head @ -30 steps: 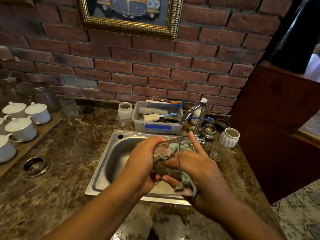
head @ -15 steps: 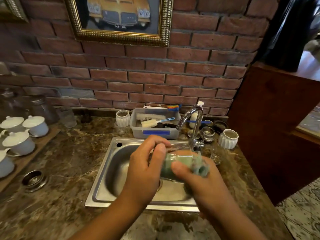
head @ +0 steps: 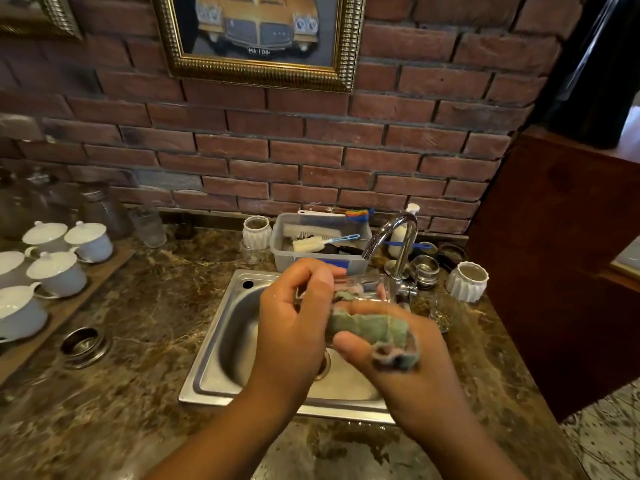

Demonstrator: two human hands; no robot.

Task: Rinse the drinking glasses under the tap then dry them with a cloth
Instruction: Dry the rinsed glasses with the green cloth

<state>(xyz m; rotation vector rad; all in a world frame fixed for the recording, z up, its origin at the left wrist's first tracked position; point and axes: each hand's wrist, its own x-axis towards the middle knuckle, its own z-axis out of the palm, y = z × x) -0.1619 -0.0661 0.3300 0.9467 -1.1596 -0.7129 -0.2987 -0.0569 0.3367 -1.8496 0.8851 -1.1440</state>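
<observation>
Roughly by size, largest first:
Tabletop (head: 145,341): brown marble, carrying the steel sink (head: 221,344) and white lidded cups (head: 57,273) at the left.
Tap (head: 398,237): curved chrome, behind the hands.
Left hand (head: 294,323): closed around the base end of the drinking glass (head: 360,287), held sideways over the sink.
Right hand (head: 408,358): gripping the greenish cloth (head: 374,329), wrapped against the glass.
Cloth: partly stuffed inside the glass.
</observation>
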